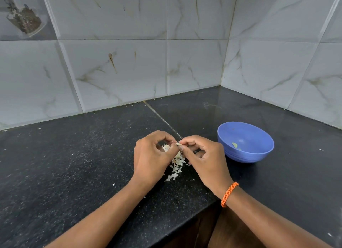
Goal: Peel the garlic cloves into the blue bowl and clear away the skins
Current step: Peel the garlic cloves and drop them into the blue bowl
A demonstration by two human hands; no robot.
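both hands, left hand (151,155) and right hand (203,155), pinched one garlic clove (178,144) between their fingertips over the skins (175,166) on the counter (74,164), with the blue bowl (259,155) just right of the right hand, the nearer one.

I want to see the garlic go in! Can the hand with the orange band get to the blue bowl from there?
Probably yes. The right hand is just beside the blue bowl, with only bare black counter between them. Its fingers are busy pinching the garlic clove, though.
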